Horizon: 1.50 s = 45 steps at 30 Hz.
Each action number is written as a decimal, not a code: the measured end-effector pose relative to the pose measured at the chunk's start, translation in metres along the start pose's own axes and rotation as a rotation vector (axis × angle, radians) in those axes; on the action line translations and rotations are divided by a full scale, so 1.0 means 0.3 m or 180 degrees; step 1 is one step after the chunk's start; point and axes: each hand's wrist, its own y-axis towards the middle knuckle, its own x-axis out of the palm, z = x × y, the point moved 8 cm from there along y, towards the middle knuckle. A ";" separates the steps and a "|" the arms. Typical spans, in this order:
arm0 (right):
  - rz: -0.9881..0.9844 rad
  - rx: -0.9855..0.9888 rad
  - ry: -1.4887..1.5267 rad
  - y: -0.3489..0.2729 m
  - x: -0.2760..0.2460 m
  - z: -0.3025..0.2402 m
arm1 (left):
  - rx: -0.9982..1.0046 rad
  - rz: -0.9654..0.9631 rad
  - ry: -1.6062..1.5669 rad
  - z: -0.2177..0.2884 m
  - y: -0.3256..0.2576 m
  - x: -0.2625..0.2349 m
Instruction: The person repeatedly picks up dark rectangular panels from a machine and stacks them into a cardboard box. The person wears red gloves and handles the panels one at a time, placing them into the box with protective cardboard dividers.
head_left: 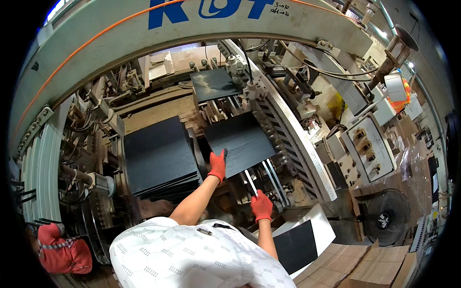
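My left hand point(217, 166), in a red glove, is closed at the left edge of a black wood-grained panel point(242, 144), its thumb over the top face. This panel lies flat across pale rails point(274, 178) of a machine. Nearer to me, my right hand point(261, 206), also red-gloved, is at the front end of the rails. Its fingers are curled, and what they hold, if anything, is hidden. To the left of my left hand is a stack of black panels point(156, 153). Farther along the rails lies another black panel point(216, 84), with pale dust on it.
A long metal beam point(307, 149) runs along the right of the rails. Overhead crosses a wide pale machine frame point(120, 33). At right are a control panel point(369, 146), a black fan point(384, 217) and cardboard point(355, 264). A dark sheet point(295, 246) lies beside my right forearm; red cloth point(65, 249) is at lower left.
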 end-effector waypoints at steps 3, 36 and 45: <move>-0.0147 0.0094 -0.0120 0.002 0.002 0.003 | -0.0170 -0.0101 -0.0062 0.029 -0.036 0.014; -0.0462 -0.0042 0.0255 0.044 0.018 0.018 | 0.0477 -0.0824 0.1880 0.035 -0.403 0.060; -0.0463 -0.0047 0.0070 0.043 0.009 0.036 | 0.0840 -0.0522 0.1250 0.079 -0.404 0.192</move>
